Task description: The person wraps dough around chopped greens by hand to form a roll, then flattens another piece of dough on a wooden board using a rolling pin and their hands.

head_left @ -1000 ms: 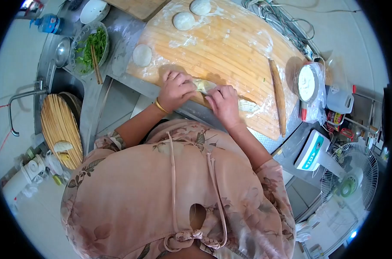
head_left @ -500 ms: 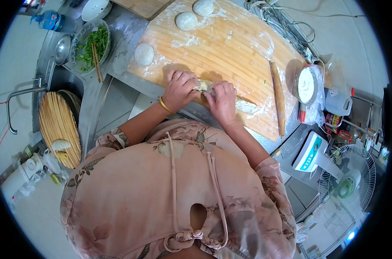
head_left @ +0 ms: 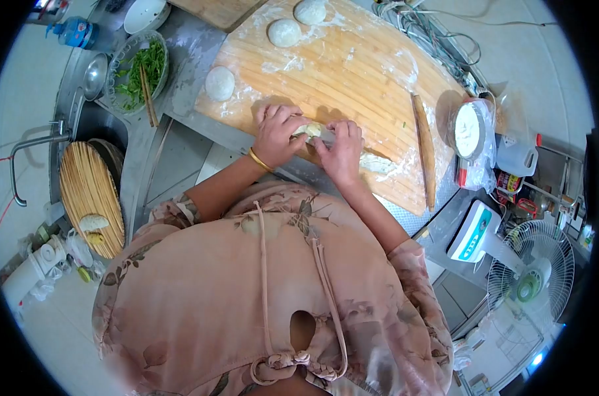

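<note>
A pale strip of dough (head_left: 377, 162) lies along the near edge of the floured wooden board (head_left: 352, 79). My left hand (head_left: 278, 135) has its fingers curled over the dough's left part, with a yellow bangle at the wrist. Thumb and fingers of my right hand (head_left: 341, 150) pinch the dough a little further right. Between the hands a short, uneven stretch of it shows, while the parts under my fingers are hidden. To the right, a rolling pin (head_left: 423, 152) rests on the board.
Round dough pieces (head_left: 219, 83) sit on the board's left and far side. At left are a bowl of chopped greens (head_left: 141, 72) with chopsticks, a sink and an oval woven tray (head_left: 81, 178). A bowl of flour (head_left: 467, 131), a scale (head_left: 471, 231) and a fan (head_left: 530, 277) stand at right.
Both hands stay at the same spot with their fingers slightly shifted. The stretch of dough between them looks a bit different in shape. Everything else is unmoved.
</note>
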`<control>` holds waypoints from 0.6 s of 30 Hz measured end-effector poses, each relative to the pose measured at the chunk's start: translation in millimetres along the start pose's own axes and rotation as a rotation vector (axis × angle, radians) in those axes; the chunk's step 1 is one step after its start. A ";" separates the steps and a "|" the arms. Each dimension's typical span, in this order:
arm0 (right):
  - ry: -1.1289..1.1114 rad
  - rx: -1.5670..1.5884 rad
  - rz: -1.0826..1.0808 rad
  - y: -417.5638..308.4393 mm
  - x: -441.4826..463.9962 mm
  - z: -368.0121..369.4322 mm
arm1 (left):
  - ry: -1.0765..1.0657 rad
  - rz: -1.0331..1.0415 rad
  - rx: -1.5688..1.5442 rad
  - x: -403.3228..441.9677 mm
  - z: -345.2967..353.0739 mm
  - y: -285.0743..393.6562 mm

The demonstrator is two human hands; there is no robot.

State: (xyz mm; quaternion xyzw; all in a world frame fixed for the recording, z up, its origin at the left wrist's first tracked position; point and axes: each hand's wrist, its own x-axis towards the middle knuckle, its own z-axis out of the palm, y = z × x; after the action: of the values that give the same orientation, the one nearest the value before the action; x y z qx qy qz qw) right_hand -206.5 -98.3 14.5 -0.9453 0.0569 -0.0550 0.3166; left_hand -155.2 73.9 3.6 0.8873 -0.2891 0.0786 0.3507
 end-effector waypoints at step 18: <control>0.002 -0.126 -0.113 7.0 -17.6 -32.2 | -0.024 0.021 0.037 1.7 -11.9 4.4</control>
State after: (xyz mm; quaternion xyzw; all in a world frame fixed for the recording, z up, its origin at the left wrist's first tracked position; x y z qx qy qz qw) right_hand -228.9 -120.4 34.6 -0.9649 0.0073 -0.0702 0.2528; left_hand -155.6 78.5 15.5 0.8914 -0.3010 0.0771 0.3301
